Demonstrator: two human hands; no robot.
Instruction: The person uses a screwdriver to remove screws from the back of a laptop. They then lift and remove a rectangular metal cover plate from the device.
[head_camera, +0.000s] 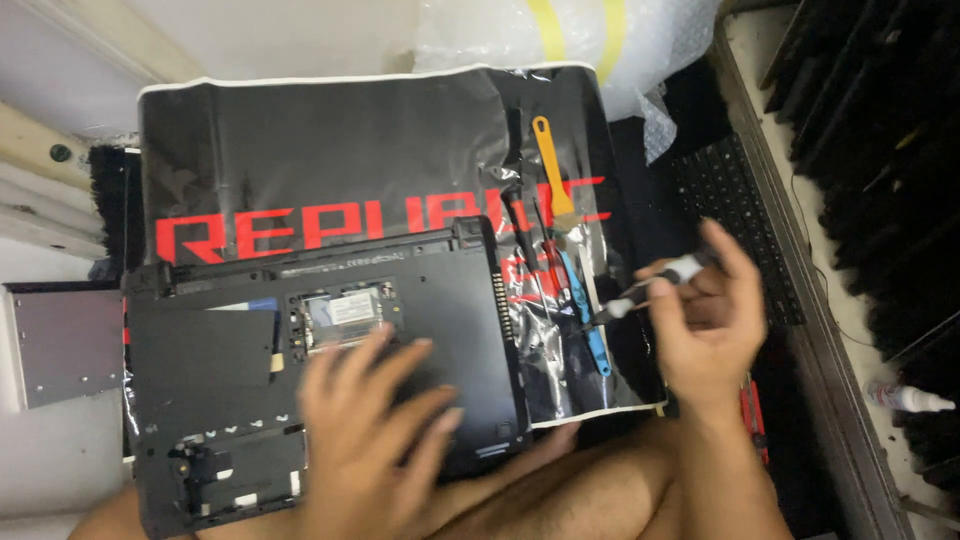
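The left hand (375, 430) lies flat, fingers spread, on the upturned laptop (320, 370). The right hand (705, 320) pinches 1 screwdriver (650, 290), shaft pointing left toward the laptop, well apart

A black laptop turned underside up (330, 370), with open compartments, lies on a glossy black mat with red lettering (330, 170). The left hand (375, 440) rests flat on the laptop's near middle. To the right, the right hand (710, 320) pinches a black-and-white screwdriver (660, 282) in a closed grip. A yellow-handled brush (552, 170) and a blue plastic pry tool (590, 330) lie on the mat between them.
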